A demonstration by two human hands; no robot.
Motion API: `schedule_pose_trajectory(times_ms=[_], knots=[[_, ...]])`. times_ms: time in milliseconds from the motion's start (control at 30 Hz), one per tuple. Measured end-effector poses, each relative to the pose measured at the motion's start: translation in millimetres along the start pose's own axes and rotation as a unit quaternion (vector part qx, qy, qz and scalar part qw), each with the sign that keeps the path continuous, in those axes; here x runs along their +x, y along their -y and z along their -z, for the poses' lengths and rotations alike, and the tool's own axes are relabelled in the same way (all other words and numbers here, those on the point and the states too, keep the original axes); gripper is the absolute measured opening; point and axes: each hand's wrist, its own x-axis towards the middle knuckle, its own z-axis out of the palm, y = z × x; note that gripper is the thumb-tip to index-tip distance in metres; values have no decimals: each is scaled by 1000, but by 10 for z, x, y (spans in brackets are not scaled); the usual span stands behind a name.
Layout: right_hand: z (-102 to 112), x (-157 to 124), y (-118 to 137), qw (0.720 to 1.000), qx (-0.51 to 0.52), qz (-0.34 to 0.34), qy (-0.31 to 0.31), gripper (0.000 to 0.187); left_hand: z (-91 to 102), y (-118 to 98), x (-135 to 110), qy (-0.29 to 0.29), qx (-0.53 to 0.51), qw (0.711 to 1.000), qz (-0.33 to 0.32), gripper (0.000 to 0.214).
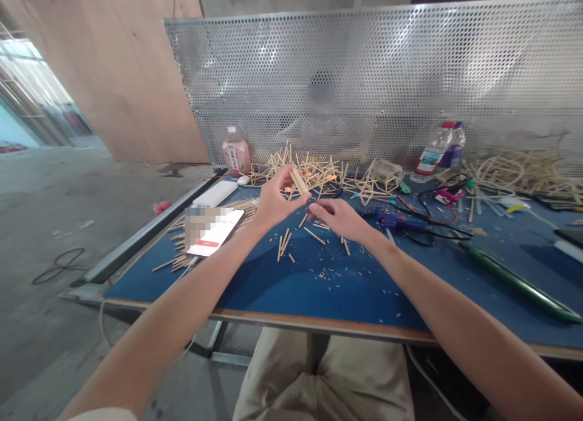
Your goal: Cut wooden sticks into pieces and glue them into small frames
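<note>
My left hand (273,199) is raised a little above the blue table (319,287), its fingers closed on a small bundle of short wooden sticks (298,181). My right hand (339,217) lies low over the table just right of it, fingers curled and pinched near loose sticks (314,234) on the surface. What the right fingers hold, if anything, I cannot make out. More cut sticks (285,245) and wood chips are scattered below both hands.
A phone (214,232) lies on a stick pile at left, next to a white power bank (215,193). A blue glue gun (398,220) with black cables, stick frameworks (378,178), bottles (235,150) (432,150) and a green rod (519,281) surround the work area. A perforated metal screen (387,75) backs the table.
</note>
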Motion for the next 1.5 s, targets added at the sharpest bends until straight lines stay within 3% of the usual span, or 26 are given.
schedule_pose_trajectory(times_ms=[100, 167, 233, 333, 433, 567, 667, 767, 900, 967, 1033, 1100, 1200, 1333, 1500], knots=[[-88, -4, -3, 992, -105, 53, 37, 24, 48, 74, 55, -109, -2, 992, 69, 59], [-186, -12, 17, 978, -153, 113, 89, 26, 68, 76, 71, -129, 26, 989, 75, 58], [-287, -27, 57, 960, -196, 156, 127, 31, 68, 59, 76, -127, 38, 989, 66, 59], [-382, -44, 131, 942, -255, 166, 143, 26, 49, 57, 81, -130, -20, 986, 100, 55], [-377, -8, 184, 923, -301, 174, 162, 18, 46, 96, 89, -138, -82, 976, 148, 54], [-292, 143, 213, 892, -323, 198, 246, 16, 78, 130, 100, -130, -88, 977, 147, 56], [-246, 231, 219, 881, -297, 165, 330, 11, 84, 123, 104, -116, -120, 975, 144, 56], [-219, 203, 234, 873, -314, 128, 351, 14, 67, 119, 98, -102, -142, 975, 138, 57], [-84, 85, 263, 851, -402, 169, 293, 18, 57, 131, 79, -72, -134, 983, 106, 57], [61, 60, 239, 883, -370, 164, 239, 15, 66, 125, 71, -64, -142, 983, 103, 59], [223, 57, 162, 943, -280, 104, 147, 18, 78, 96, 59, -56, -143, 983, 105, 60], [342, 59, 45, 985, -168, 21, 40, 16, 84, 48, 39, -33, -114, 989, 92, 61], [368, 42, -109, 994, 47, -36, -92, 19, 66, -29, -6, 27, -39, 998, 36, 61], [236, -18, -98, 973, 196, -60, -102, 27, 26, -80, -56, 100, 20, 994, -23, 66], [136, -85, 22, 980, 168, -75, -75, 26, 32, -108, -74, 150, 77, 984, -49, 68]])
